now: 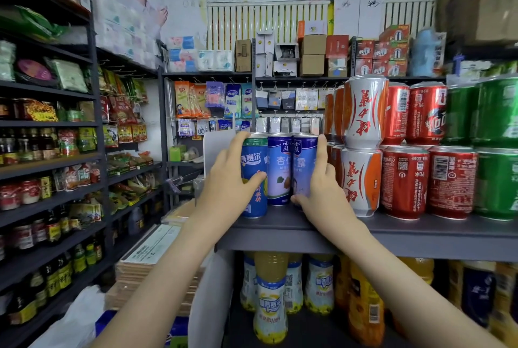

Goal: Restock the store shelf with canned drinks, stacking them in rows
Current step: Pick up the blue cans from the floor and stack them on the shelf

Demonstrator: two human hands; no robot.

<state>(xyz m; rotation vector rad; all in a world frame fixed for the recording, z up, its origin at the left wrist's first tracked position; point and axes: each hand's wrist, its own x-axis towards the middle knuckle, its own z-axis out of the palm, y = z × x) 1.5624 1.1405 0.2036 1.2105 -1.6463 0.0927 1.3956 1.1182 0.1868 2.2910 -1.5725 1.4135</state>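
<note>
My left grip (234, 176) is wrapped round the blue can (253, 157), with the thumb across its front and a finger reaching to its top rim. My right grip (322, 187) is nearly flat against the outer side of the purple can (304, 168). Its forefinger runs straight up the can and its thumb lies at the can's foot, so it presses rather than closes. A third can (279, 171) is squeezed between those two.

All three stand at the left end of the shelf (392, 238), close to its front edge. The blue can is nearest the front left corner.

Each can is upright, long axis vertical, top rim up and label facing me.

These are tall, narrow cans, and I think that is the main risk. A push high on the side would tip one rather than slide it. The blue can has little shelf to its left and in front, so it could go over the edge if my left grip lets go unevenly. If I squeeze off-line, the middle can could pop forward. My right knuckles are just beside the silver and orange cans (361, 179), which are stacked two high. A careless nudge that way could topple the upper can (364, 112).
</note>
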